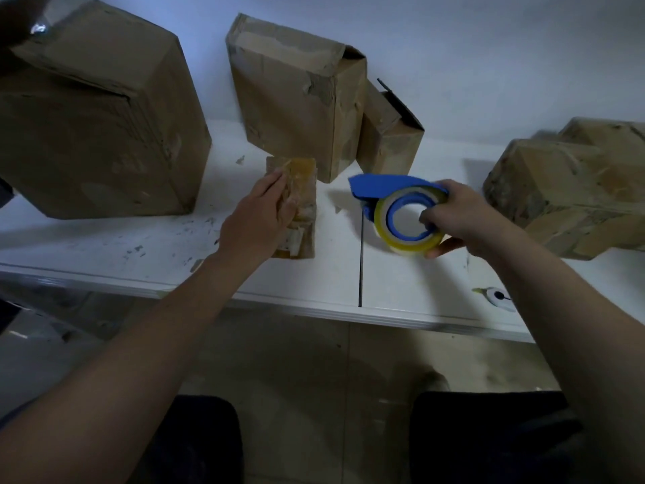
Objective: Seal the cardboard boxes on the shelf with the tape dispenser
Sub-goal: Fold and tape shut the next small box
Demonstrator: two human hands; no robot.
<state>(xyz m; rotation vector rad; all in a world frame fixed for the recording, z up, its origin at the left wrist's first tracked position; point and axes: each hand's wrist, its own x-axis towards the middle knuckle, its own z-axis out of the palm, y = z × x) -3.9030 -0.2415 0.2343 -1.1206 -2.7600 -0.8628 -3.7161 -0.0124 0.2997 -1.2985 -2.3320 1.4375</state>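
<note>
Curled fingers of the right hand [460,218] are gripping the blue tape dispenser [380,188], some hooking through the hub of the yellowish tape roll [382,221] while the thumb is bracing under the roll's rim. The dispenser is hovering just above the white shelf [419,291], its flat blue blade end pointing left. The left hand [254,218] is lying flat, fingers straight, pressing down on the small flat box [303,193], which is resting on the shelf just left of the dispenser; its top looks covered in glossy tape, though the dim light is making that hard to confirm. Behind it the tall box [296,99] is standing upright, with the large box [97,110] at the far left and the tilted box [565,193] at the right.
</note>
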